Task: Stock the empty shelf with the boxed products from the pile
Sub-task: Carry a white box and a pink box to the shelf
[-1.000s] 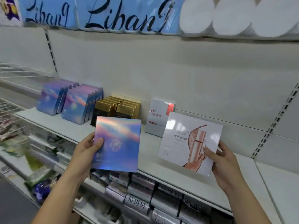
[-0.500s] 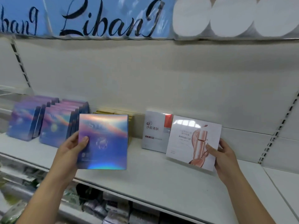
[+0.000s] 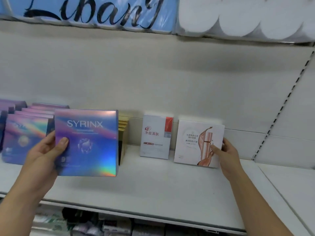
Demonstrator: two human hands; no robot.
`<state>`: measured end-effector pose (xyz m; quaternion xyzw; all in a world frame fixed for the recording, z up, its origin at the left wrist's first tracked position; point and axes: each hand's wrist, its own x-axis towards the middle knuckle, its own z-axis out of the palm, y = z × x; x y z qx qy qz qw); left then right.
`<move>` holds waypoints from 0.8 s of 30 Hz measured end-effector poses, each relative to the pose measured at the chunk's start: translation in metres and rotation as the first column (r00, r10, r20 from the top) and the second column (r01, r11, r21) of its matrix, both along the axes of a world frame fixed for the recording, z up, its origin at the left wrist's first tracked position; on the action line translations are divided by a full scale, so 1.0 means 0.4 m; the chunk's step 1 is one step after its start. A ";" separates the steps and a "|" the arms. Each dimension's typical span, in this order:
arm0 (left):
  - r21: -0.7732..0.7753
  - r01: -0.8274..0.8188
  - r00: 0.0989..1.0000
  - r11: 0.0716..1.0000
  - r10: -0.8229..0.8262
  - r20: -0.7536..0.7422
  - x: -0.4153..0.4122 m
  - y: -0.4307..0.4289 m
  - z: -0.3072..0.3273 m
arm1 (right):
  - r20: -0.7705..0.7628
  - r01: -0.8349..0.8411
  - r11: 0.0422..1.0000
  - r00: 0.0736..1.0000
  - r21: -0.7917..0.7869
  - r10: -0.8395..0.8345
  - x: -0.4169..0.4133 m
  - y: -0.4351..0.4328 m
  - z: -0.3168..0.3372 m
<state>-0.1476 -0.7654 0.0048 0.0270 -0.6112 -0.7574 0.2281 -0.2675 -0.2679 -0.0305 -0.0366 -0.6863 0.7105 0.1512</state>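
My left hand grips a holographic blue-purple SYRINX box by its left edge, thumb on the front, holding it upright above the white shelf. My right hand holds a white MARUBI box with a rose-gold bottle picture by its right edge; the box stands upright at the back of the shelf, to the right of a white and red box. Whether its lower edge touches the shelf I cannot tell.
Rows of matching holographic boxes stand at the left, and gold boxes show behind the SYRINX box. Toilet-roll packs fill the shelf above. Packaged goods lie on the lower shelf. Bare shelf lies in front and to the right.
Both boxes have moved up and back toward the shelf wall. The MARUBI box now stands beside the white and red box. The view has come closer to the shelf.
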 end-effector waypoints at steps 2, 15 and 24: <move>-0.002 0.020 1.000 1.000 -0.020 0.003 -0.008 -0.001 0.010 | -0.003 0.036 0.999 0.999 -0.020 -0.036 -0.009 -0.011 -0.005; -0.023 0.022 0.999 0.999 -0.023 -0.048 -0.022 0.010 0.025 | 0.012 0.095 0.995 0.995 -0.008 -0.095 -0.010 -0.033 0.005; 0.073 0.093 0.994 0.993 -0.088 -0.068 -0.032 0.102 0.036 | -0.036 0.131 0.991 0.991 -0.011 -0.132 0.095 -0.006 0.079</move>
